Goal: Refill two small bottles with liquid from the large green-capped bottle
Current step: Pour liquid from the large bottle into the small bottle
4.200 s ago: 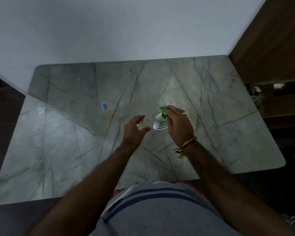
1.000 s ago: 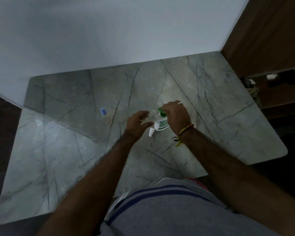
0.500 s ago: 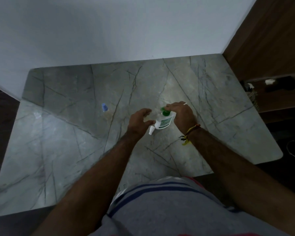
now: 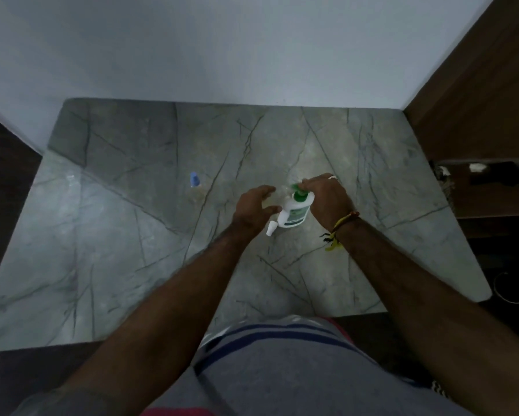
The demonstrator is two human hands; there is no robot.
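Marble tabletop [image 4: 126, 241] filled most of my view. Near its middle the large green-capped bottle [image 4: 295, 213] stood upright. The right hand [image 4: 327, 199] held it from the side, fingers [image 4: 307, 184] curled at the green cap. The left hand [image 4: 253, 210] was just beside it, fingers spread, gripping nothing. A small white bottle [image 4: 271, 228] sat below, a small blue-capped bottle [image 4: 194, 179] well apart.
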